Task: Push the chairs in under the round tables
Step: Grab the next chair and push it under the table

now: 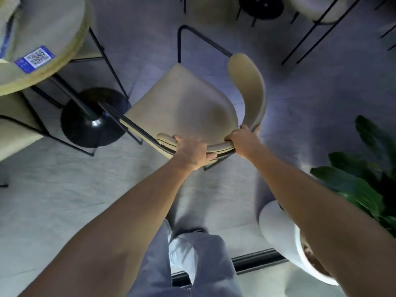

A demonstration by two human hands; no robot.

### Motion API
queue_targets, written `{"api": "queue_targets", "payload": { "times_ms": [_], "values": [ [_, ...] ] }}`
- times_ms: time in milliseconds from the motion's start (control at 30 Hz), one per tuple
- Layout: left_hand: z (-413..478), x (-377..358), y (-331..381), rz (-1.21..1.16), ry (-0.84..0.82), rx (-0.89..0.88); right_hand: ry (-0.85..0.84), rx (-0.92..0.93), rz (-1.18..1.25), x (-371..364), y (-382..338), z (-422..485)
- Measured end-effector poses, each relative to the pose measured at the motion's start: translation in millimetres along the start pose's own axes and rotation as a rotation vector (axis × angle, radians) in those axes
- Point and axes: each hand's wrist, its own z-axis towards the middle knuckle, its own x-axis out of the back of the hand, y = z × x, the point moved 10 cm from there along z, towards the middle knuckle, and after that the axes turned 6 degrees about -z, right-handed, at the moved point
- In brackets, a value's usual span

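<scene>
Table base and pole sit left of the chair, close to its front leg. Another chair is tucked at far left. Potted plant stands near right, by my right arm. Chair: beige seat, curved beige backrest, thin black frame, angled toward the round table at far left, mostly outside it. My left hand and right hand both clamp the backrest.

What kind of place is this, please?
Probably a cafe or canteen seating area: a round table bearing a QR code sticker, several matching beige chairs with thin black legs, and a potted plant.
</scene>
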Motion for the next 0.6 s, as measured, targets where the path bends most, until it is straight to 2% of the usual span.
{"api": "queue_targets", "payload": {
  "times_ms": [333, 433, 600],
  "values": [
    [-32.6, -15.9, -17.6, -0.076, -0.076, 0.097, 0.043, 0.115, -0.161, 1.1, -31.9, -1.7],
    [-53.2, -17.7, -29.4, -0.066, -0.089, 0.112, 0.078, 0.209, -0.261, 2.7, -56.7, -9.3],
    [-85.6, -31.7, -53.3, -0.035, -0.13, 0.133, 0.072, 0.362, -0.278, -0.8, -101.2, -24.3]
  ]
}}
